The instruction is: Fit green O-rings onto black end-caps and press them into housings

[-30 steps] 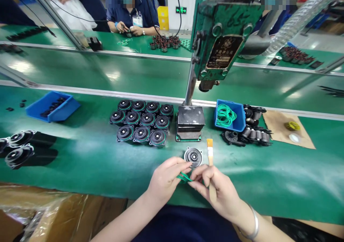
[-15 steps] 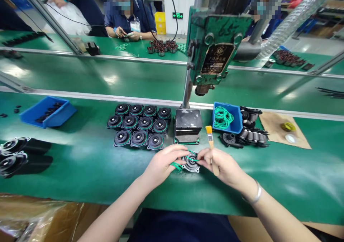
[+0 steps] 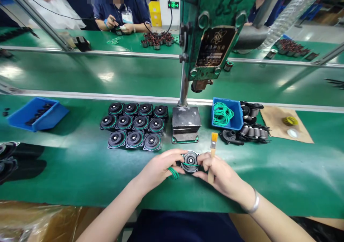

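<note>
A round black-and-grey motor housing (image 3: 190,156) stands on the bench between my hands. One green rubber ring (image 3: 191,165) stretches across its top, pinched at both sides. My left hand (image 3: 154,168) is closed, its fingertips at the housing's left edge, and a bunch of green rubber rings (image 3: 173,173) hangs from it. My right hand (image 3: 224,172) is closed too. Its thumb and forefinger are at the right edge of the housing, while a small wooden paintbrush (image 3: 211,174) is tucked upright in its fingers, orange bristles up.
Behind the housing stands a metal block (image 3: 186,117) under a green press (image 3: 212,38). Several ringed housings (image 3: 135,139) are grouped left. A blue bin (image 3: 240,117) of green rings, black parts (image 3: 252,132) and cardboard (image 3: 271,118) lie right. Another blue bin (image 3: 51,118) is far left. Co-workers sit opposite.
The green ring now lies lower and straighter across the housing. Both hands have shifted slightly around it, and the brush stands more upright. The camera view has moved a little.
</note>
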The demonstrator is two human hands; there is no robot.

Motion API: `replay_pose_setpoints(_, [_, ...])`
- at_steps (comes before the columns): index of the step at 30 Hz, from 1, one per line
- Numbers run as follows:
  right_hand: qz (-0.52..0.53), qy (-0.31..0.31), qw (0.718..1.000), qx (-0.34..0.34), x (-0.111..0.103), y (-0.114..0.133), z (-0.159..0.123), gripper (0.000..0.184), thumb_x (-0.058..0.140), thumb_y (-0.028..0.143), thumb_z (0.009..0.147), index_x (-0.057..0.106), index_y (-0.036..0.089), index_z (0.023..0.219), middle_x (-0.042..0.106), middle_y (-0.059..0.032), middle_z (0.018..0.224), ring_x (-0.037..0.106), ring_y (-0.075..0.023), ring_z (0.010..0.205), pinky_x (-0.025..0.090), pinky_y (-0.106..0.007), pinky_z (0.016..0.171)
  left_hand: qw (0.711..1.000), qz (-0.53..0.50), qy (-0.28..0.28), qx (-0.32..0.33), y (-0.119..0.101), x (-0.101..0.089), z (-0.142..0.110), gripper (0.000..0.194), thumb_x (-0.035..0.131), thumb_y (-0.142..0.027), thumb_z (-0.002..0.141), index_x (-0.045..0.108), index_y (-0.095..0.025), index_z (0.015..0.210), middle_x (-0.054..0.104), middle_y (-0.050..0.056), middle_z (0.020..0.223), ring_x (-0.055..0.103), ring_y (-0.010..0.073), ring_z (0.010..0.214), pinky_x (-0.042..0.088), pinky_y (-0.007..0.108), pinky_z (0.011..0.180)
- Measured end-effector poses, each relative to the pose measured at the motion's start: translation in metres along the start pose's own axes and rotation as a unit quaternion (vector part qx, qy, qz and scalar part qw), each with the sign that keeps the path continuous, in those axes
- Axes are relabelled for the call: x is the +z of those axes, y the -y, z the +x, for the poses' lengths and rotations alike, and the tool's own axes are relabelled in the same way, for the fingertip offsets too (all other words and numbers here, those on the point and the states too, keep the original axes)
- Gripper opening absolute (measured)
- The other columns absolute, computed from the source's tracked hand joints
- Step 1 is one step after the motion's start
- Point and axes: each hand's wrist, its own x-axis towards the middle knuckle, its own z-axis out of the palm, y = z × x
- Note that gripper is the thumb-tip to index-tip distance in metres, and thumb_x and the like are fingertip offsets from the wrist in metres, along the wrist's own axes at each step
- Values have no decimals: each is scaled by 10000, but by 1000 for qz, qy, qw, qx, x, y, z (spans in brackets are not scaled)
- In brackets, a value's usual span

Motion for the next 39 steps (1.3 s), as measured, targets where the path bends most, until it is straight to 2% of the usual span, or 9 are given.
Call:
replay_pose_setpoints(5, [-10,-21,1000,-15,15,3,-11,183,547,72,930,452,228,920,632,-49,973,624,-157,927,549,-316,813,1000,14,-20,6,-4,5,-4,241,594,10,852,674,-184,970,665,104,1277,637,205,1197,557,329,993])
replay_pose_setpoints(9, [-13,-27,999,-18,20,5,-16,169,509,58,933,494,226,937,655,-52,1019,630,-159,932,557,-322,821,1000,-14,-11,-10,-3,15,-15,337,530,44,855,680,-200,1032,567,110,1407,626,209,1205,565,347,980])
replay_pose_setpoints(13, [53,-30,998,-18,3,12,-10,186,544,77,937,473,247,965,674,-46,1155,645,-157,963,546,-319,828,993,-98,-43,-52,-4,32,-17,503,635,-38,839,553,-261,1283,288,156,1593,661,68,729,610,255,718])
replay_pose_setpoints(16, [103,-148,983,36,-21,17,0,49,475,243,1015,473,258,1061,658,-59,1068,609,-147,838,517,-324,771,981,-132,-62,-129,-8,40,-9,772,755,-114,763,381,-255,1423,412,185,1503,527,16,550,557,218,595])
replay_pose_setpoints(18, [113,-161,978,65,-36,17,6,243,382,400,1038,504,259,1194,596,-66,962,577,-166,808,505,-345,742,974,-144,-50,-168,-10,41,-5,809,766,-148,754,343,-243,1436,541,150,1389,489,19,525,515,206,563])
replay_pose_setpoints(22, [80,-78,991,71,-55,18,19,385,371,425,1034,545,272,1341,531,-89,993,581,-191,875,525,-381,787,961,-200,-33,-186,-12,37,-8,832,799,-222,727,338,-257,1419,575,122,1353,429,7,496,451,191,525])
replay_pose_setpoints(27, [171,6,979,109,-51,18,42,44,585,242,960,617,214,948,637,-47,898,670,-153,803,574,-291,714,938,-277,-43,-205,-8,37,-14,972,828,-235,693,252,-298,1473,560,114,1349,443,6,505,441,183,503])
replay_pose_setpoints(31, [268,53,949,158,-41,9,60,121,644,266,925,566,184,884,654,-35,915,695,-124,705,605,-282,674,933,-285,-48,-214,-6,40,-12,974,845,-237,668,289,-305,1466,562,105,1339,458,5,509,427,180,490])
replay_pose_setpoints(39, [207,242,937,142,-57,0,90,165,624,322,939,583,167,896,669,-39,936,679,-103,760,577,-229,688,935,-281,-32,-212,-4,41,-14,962,831,-304,703,259,-318,1476,561,114,1338,446,17,507,428,195,497])
